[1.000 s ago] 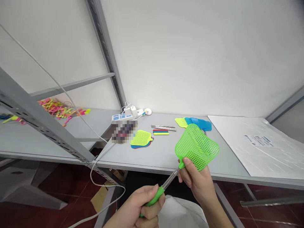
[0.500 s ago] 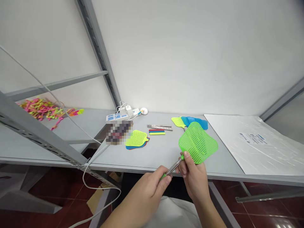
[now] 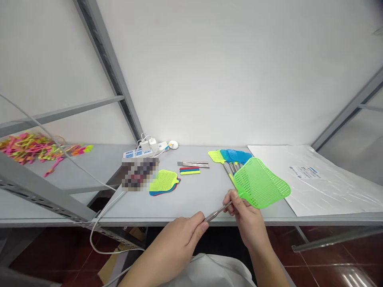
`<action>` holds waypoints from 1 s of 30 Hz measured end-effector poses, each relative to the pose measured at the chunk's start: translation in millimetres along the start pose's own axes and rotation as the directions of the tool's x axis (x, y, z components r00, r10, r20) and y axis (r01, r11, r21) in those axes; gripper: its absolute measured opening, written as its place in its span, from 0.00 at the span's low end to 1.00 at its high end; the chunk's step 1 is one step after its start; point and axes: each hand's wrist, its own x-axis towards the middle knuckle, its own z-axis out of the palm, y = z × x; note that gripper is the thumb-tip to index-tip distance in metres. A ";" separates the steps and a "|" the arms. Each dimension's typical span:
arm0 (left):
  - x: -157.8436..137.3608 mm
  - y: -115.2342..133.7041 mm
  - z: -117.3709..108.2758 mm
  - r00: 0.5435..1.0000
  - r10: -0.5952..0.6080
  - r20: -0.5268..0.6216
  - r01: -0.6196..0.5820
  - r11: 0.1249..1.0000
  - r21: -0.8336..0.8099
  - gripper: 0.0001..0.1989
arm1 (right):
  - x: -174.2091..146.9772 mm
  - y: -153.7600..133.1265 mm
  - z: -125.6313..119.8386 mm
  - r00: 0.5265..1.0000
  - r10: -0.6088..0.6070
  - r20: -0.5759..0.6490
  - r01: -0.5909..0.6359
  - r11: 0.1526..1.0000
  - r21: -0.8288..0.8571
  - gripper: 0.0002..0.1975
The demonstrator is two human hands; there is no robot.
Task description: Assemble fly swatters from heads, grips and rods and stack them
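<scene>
A green fly swatter (image 3: 261, 184) with a perforated head is held between both hands above the front edge of the table. My left hand (image 3: 182, 235) is closed round its handle end, which the fingers hide. My right hand (image 3: 243, 213) pinches the swatter at the neck, where the head joins the thin metal rod. Behind it lie several swatters with blue heads (image 3: 236, 156) and one with a yellow head (image 3: 216, 156), their rods pointing toward me. To the left is a stack of loose heads, a yellow head (image 3: 165, 180) on top.
Metal rods (image 3: 193, 164) and coloured handle tubes (image 3: 190, 171) lie mid-table. A power strip (image 3: 137, 153) with plugs stands at the back left. White packaging (image 3: 299, 175) covers the right side. Pink and yellow pieces (image 3: 32, 147) are heaped on the left table. A white cable (image 3: 95, 235) hangs by the shelf post.
The swatter has tilted further to the right and its metal rod looks longer between my hands. The green handle end is now hidden in my left hand. The view has turned slightly right.
</scene>
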 end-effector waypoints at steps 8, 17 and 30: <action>-13.2 -14.6 -15.2 0.998 -0.004 -0.061 0.022 0.952 0.306 0.17 | 17.2 -11.3 -28.1 0.990 -0.018 -0.143 0.055 0.965 0.256 0.14; -6.8 -12.0 -14.1 0.913 0.231 -0.337 0.006 0.817 0.577 0.12 | -2.0 10.1 17.6 0.974 -0.006 0.227 -0.025 0.991 0.134 0.11; 58.6 12.2 80.0 0.760 -0.073 -0.646 -0.523 0.522 -0.674 0.28 | -16.9 24.4 33.4 0.982 -0.161 -0.096 0.180 0.953 0.244 0.09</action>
